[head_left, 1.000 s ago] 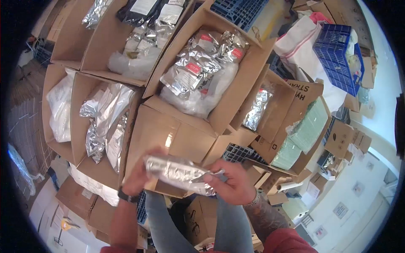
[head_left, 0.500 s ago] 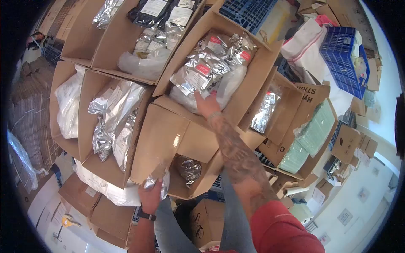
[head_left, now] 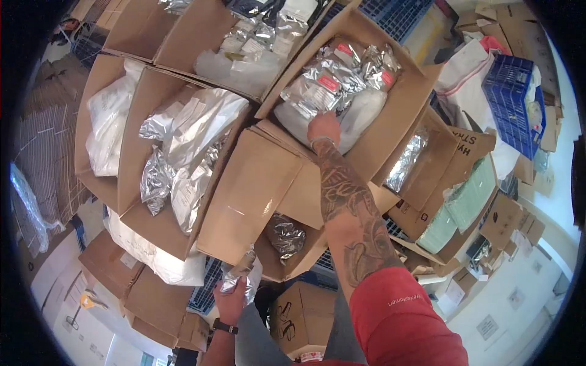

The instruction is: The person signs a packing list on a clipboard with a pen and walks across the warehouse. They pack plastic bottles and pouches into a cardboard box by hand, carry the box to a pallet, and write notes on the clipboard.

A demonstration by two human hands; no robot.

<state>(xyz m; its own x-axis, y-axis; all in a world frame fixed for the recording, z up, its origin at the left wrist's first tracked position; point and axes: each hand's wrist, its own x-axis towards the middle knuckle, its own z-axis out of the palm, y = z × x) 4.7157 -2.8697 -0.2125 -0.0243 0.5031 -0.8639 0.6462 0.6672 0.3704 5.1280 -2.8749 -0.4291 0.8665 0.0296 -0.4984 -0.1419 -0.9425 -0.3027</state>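
Observation:
My left hand (head_left: 231, 303) is low in the view, its fingers wrapped round a silver foil pouch (head_left: 243, 276). My right hand (head_left: 323, 127) reaches into a deep cardboard box (head_left: 400, 97). Its fingers are closed at the lower edge of a silver foil pouch with a red label (head_left: 316, 89), partly hiding that edge. Other foil pouches with red labels and clear plastic wrap (head_left: 366, 113) lie around it in the same box. Between my arms, a smaller open box (head_left: 305, 263) contains a crumpled foil pouch (head_left: 285, 236).
To the left, a box (head_left: 137, 128) holds several silver bags. A white sack (head_left: 162, 259) lies below it. On the right stand a box with pale green packs (head_left: 470, 198), a narrow box with a foil pouch (head_left: 408, 160) and a blue crate (head_left: 508, 100).
The boxes have shifted within the view as the camera moved. My right hand's fingers have closed in at the red-labelled pouch's edge. My left hand keeps its foil pouch.

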